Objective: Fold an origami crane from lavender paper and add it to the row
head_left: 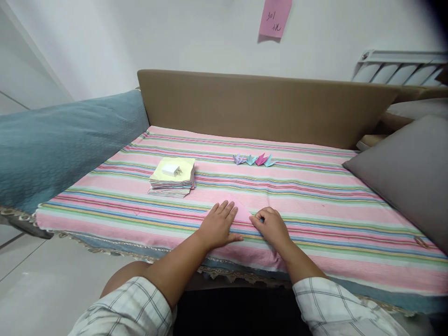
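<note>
A pink sheet of origami paper [242,213], seemingly folded to a triangle, lies on the striped cloth [308,219] in front of me. My left hand [220,225] rests flat over its left part with the fingers stretched out, hiding much of it. At the paper's right corner, the thumb and fingers of my right hand [270,226] are pinched together on the edge. Beyond both hands stands a short row of folded paper cranes: a lilac one [239,159], a magenta one [261,159] and two light blue ones [269,161].
To the left is a stack of square paper [172,182], topped by a small white box [171,170] with its contents poking out. A brown backrest [245,105] closes off the far side. Grey cushions [406,172] lean at the right, and a blue-covered armrest [70,144] borders the left.
</note>
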`<action>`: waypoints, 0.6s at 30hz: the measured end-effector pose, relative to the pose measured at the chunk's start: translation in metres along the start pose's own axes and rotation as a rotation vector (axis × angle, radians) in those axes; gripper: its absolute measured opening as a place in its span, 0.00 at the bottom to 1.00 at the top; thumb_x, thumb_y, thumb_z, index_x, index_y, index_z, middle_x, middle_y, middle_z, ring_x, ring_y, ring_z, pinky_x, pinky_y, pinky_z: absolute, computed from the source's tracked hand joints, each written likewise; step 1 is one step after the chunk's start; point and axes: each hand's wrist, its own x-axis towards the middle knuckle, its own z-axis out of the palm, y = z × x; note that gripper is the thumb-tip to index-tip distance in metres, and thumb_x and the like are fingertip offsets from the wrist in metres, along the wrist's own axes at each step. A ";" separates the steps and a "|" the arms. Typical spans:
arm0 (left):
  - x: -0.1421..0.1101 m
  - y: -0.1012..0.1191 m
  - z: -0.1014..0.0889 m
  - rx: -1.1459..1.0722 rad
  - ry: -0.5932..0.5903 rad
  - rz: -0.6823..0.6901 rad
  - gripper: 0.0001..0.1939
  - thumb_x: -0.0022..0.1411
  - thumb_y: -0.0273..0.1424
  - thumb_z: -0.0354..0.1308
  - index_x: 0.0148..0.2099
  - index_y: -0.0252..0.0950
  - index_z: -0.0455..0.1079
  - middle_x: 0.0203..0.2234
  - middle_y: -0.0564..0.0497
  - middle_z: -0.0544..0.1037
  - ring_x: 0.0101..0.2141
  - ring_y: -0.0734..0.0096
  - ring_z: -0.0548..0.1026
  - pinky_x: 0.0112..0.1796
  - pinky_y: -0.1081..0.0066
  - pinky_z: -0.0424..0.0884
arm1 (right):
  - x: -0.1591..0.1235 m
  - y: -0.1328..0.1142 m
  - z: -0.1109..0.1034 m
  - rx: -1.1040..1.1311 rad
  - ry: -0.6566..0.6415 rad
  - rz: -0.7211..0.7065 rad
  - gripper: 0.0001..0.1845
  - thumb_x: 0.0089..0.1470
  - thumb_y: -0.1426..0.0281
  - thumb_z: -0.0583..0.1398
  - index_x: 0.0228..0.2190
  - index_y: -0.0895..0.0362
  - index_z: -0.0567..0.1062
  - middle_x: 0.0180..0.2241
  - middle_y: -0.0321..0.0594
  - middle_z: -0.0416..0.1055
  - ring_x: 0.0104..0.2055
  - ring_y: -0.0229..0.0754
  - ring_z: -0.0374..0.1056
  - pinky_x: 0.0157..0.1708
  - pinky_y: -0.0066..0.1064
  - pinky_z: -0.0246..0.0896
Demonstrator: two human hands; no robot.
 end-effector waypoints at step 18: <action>-0.003 -0.005 0.008 0.069 -0.029 0.030 0.47 0.54 0.61 0.37 0.64 0.31 0.50 0.62 0.38 0.52 0.61 0.49 0.48 0.58 0.52 0.45 | 0.002 -0.018 0.004 0.043 0.061 0.175 0.16 0.48 0.56 0.58 0.20 0.54 0.72 0.30 0.38 0.68 0.38 0.44 0.63 0.38 0.35 0.52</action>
